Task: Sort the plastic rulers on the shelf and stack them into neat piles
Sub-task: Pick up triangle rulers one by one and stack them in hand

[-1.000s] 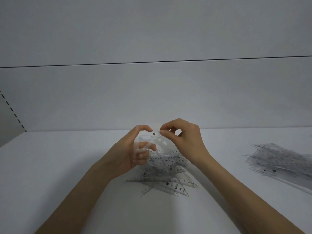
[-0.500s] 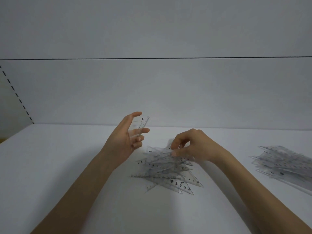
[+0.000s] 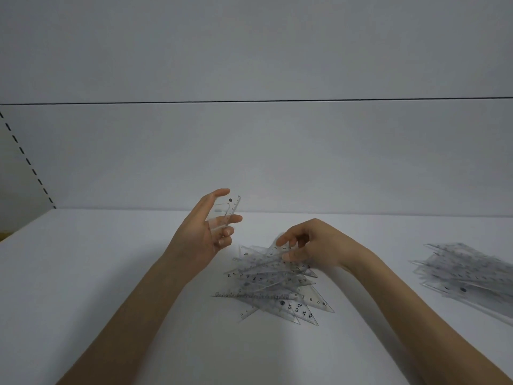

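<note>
your left hand (image 3: 206, 232) holds sorted clear rulers (image 3: 224, 220) upright so your right hand (image 3: 313, 245) can pinch another from the mid-shelf heap (image 3: 272, 284)

Forearms extended forward; left hand (image 3: 204, 233) raised, palm inward, fingers curled round upright ruler (image 3: 232, 211); right hand (image 3: 316, 243) lower, knuckles up, fingertips pinching flat ruler (image 3: 270, 256).

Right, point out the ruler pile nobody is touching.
The untouched pile lies at the far right edge of the shelf in the head view, apart from the heap the right hand touches.
</note>
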